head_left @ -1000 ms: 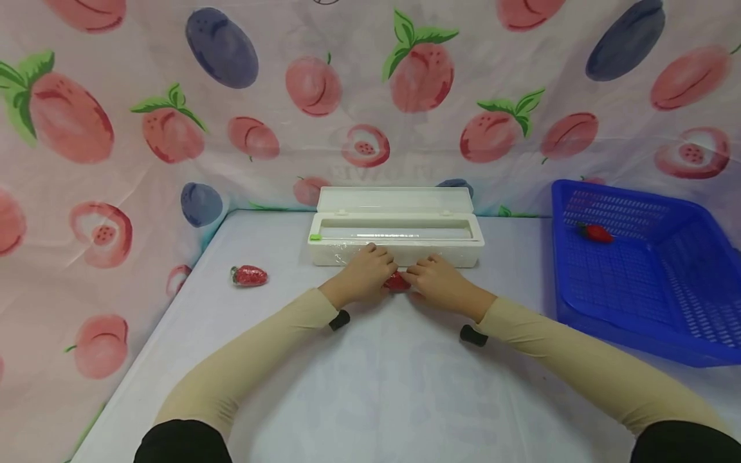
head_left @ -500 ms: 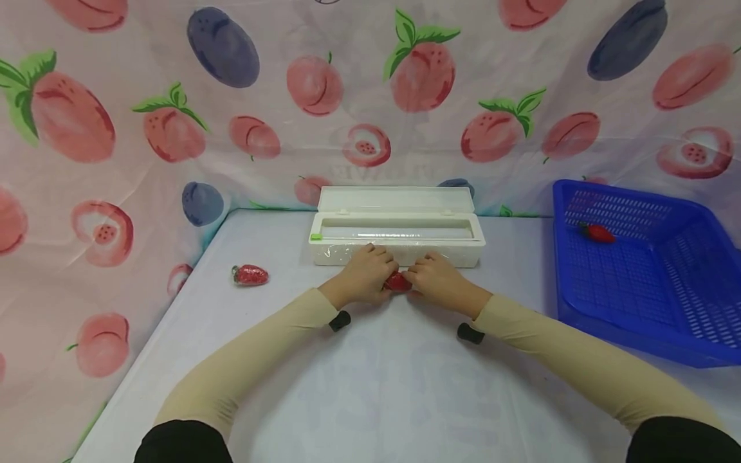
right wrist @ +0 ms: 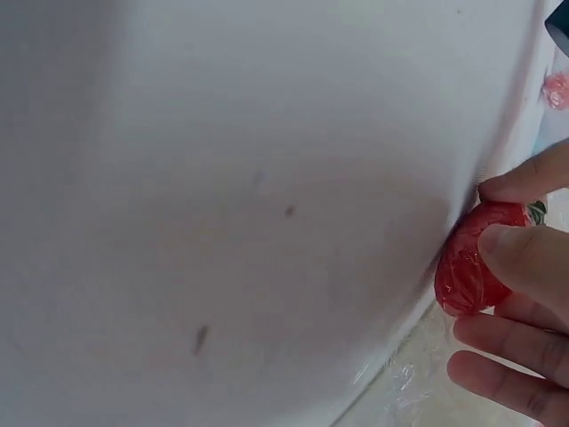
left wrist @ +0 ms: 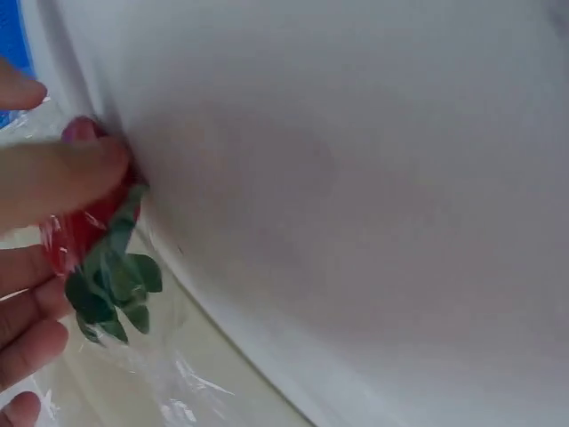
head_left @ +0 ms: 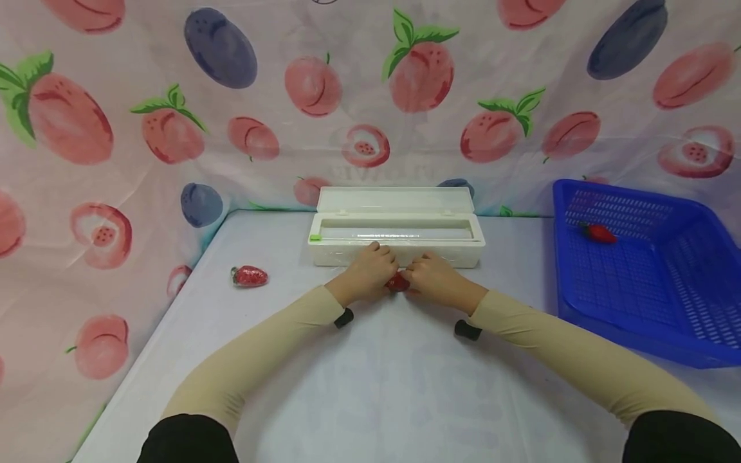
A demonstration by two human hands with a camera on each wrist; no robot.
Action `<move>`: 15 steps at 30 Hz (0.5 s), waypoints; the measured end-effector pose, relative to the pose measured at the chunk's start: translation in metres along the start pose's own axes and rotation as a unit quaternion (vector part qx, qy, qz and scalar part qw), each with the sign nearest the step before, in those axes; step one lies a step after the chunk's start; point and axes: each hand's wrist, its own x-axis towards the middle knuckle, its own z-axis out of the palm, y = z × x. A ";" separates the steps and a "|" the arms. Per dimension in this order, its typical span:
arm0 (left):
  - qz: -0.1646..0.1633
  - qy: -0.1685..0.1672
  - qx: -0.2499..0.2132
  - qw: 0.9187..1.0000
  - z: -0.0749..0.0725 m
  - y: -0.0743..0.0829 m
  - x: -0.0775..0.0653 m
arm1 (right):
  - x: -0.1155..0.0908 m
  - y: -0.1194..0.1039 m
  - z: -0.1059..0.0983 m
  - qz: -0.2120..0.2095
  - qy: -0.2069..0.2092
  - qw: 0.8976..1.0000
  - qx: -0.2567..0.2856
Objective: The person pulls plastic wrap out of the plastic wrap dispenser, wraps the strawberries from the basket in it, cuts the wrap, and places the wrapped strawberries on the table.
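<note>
Between both hands, in front of the cling film box [head_left: 399, 254], is a red strawberry [head_left: 397, 282] in clear film. My left hand [head_left: 369, 273] pinches its leafy end; the left wrist view shows the thumb across the red flesh [left wrist: 84, 227], with green leaves [left wrist: 116, 289] below. Loose cling film [left wrist: 182, 391] trails from that end. My right hand [head_left: 439, 281] holds the other end, its thumb [right wrist: 511, 245] on the film-covered side and its fingers beneath. In the head view the hands hide most of the fruit.
The white box stands at the back, lid [head_left: 396, 200] raised, with a film roll [head_left: 396, 233] inside. A film-wrapped strawberry [head_left: 250, 276] lies on the white cloth to the left. On the right, a blue plastic basket [head_left: 648, 341] contains one strawberry [head_left: 599, 233].
Both hands stay at the strawberry in front of the box. The right hand and forearm have shifted slightly left, and the left wrist slightly right. The box, basket and other strawberries have not moved.
</note>
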 end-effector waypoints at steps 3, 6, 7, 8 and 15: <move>0.003 -0.009 -0.016 1.000 -0.001 0.003 -0.003 | -0.002 -0.001 0.001 -0.015 0.011 1.000 -0.008; 0.004 -0.009 -0.039 0.999 0.000 0.007 -0.009 | -0.006 -0.004 0.001 -0.027 0.012 1.000 -0.010; 0.004 -0.007 -0.042 0.999 0.000 0.009 -0.010 | -0.007 -0.004 0.000 -0.029 0.010 0.999 -0.008; 0.004 -0.004 -0.040 0.999 0.000 0.010 -0.012 | -0.008 -0.005 0.000 -0.029 0.006 1.000 -0.005; -0.002 -0.022 -0.037 0.999 -0.005 0.014 -0.016 | -0.011 -0.008 -0.003 -0.014 -0.019 1.000 0.008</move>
